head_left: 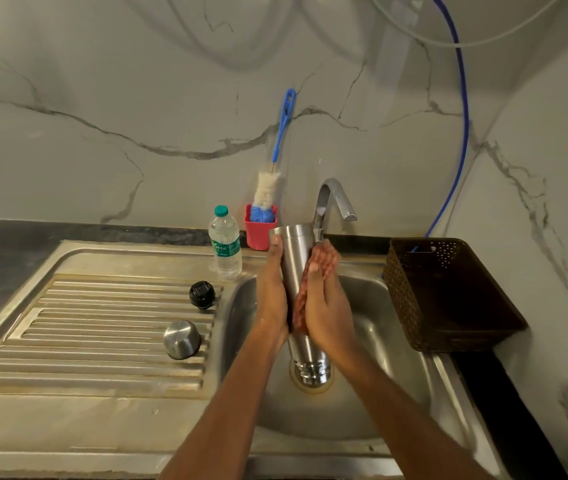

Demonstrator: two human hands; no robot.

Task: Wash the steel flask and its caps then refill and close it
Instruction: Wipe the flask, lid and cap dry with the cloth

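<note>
1. While the steel flask point(294, 258) hung mouth-down over the drain of the sink point(372, 341), its threaded neck lay nearest the camera and its base pointed up towards the tap point(334, 199)
2. Left hand point(272, 292): fingers wrapped along the flask's body, thumb up near the base, gripping it
3. Right hand point(327, 306): pressed a reddish scrub cloth point(324, 259) against the flask's side, fingers curled over the cloth
4. Judgement: the outside of the flask was being scrubbed, so the washing step was under way and not finished; whether the inside had been cleaned could not be told
5. Steel cap point(182, 339): stood on the ribbed drainboard point(102, 323), left of the basin, off the flask
6. Black cap point(202, 294): stood just behind the steel one on the same drainboard, apart from it; whether either cap had been washed could not be told
7. Water bottle point(225, 244): upright at the back of the drainboard, lid on, apparently full, so refilling had not begun
8. Bottle brush point(268, 192): stood head-down in a red holder point(260, 233) against the wall, not in use
9. No stream could be made out at the tap
10. Left to do, as judged: rinse, wash the caps if needed, refill, fit both caps
</note>
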